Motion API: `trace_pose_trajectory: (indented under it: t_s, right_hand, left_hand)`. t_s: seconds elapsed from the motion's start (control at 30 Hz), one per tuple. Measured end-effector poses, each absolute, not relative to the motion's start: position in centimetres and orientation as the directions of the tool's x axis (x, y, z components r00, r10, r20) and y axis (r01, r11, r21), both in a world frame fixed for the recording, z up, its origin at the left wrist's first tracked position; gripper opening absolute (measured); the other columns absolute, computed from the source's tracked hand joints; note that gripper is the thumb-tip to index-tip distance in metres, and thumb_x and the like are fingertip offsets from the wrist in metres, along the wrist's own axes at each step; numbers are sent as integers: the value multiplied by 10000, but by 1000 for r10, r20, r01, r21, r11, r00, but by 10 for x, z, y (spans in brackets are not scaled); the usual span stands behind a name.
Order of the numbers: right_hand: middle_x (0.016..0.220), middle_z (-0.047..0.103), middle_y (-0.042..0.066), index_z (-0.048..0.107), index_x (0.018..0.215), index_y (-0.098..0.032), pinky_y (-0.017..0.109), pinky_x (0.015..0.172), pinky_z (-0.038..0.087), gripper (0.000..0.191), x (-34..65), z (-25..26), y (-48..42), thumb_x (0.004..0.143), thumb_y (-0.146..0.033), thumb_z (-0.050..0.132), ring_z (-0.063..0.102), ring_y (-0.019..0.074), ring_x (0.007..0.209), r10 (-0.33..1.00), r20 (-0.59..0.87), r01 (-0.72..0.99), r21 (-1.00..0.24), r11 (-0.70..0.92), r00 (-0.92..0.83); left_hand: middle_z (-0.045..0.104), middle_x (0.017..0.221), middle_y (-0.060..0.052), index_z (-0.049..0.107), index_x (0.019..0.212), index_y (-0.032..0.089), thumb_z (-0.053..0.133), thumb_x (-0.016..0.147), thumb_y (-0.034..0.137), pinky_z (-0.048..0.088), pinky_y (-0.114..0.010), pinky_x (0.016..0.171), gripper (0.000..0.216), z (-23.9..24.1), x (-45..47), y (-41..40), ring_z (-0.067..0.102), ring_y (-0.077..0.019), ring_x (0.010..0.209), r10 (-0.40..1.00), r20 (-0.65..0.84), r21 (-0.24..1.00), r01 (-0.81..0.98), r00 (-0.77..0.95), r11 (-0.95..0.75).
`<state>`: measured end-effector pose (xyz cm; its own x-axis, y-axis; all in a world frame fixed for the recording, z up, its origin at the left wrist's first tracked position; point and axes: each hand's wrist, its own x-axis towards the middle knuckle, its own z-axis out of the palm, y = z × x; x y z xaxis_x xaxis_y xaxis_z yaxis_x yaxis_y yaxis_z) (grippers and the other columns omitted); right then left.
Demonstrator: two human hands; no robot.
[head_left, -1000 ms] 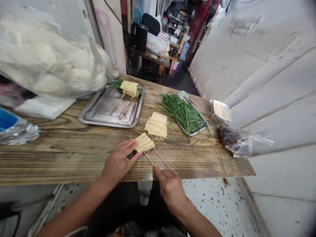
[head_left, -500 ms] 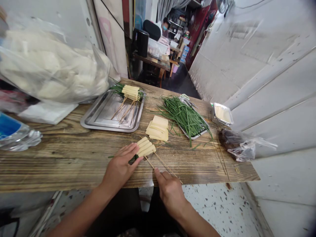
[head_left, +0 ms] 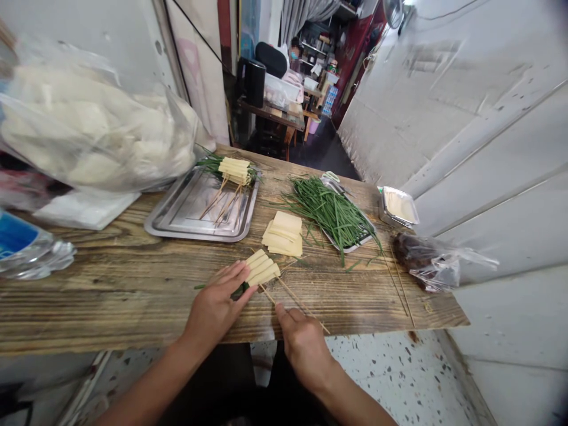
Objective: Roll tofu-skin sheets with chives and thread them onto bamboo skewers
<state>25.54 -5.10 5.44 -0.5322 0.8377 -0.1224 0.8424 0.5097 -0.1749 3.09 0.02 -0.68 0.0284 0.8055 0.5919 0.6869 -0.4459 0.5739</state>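
Note:
A row of pale yellow tofu-skin rolls lies on the wooden table in front of me, with green chive ends poking out at the left. My left hand presses on the rolls' left side, fingers on top and thumb along the near edge. In my right hand, closed near the table's front edge, is the lower end of a bamboo skewer whose tip goes into the rolls. A second skewer also runs from the rolls, passing beside my right hand. Just behind lies a stack of flat tofu-skin sheets.
Finished-looking skewers rest on a metal tray at left. Chives heap over another tray, with scissors behind. A metal box, a bagged dark item, a large plastic bag and a bottle stand around.
The camera view has shifted slightly. My right hand has edged a little toward the rolls along the skewer; my left hand stays on them.

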Motion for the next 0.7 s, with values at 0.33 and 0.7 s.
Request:
trace_pose_trajectory:
  t_s: [0.33, 0.7]
  right_hand:
    - [1136, 794, 173, 583, 1522, -66, 284, 777, 628, 609, 248, 61, -46, 918, -31, 512, 791, 232, 895, 836, -178, 853, -167, 494, -519]
    - [1175, 782, 191, 585, 1521, -78, 315, 797, 626, 595, 248, 67, -42, 932, -46, 511, 788, 247, 908, 838, -217, 864, -185, 468, -500]
  left_hand:
    - [790, 1276, -123, 792, 1197, 196, 649, 1002, 467, 631, -469, 1064, 363, -4, 31, -1, 770, -288, 1159, 788, 614, 548, 697, 39, -462]
    - [735, 1338, -168, 769, 1190, 187, 612, 1024, 444, 632, -508, 1025, 344, -3, 36, -6, 741, -325, 1185, 782, 623, 489, 768, 24, -414]
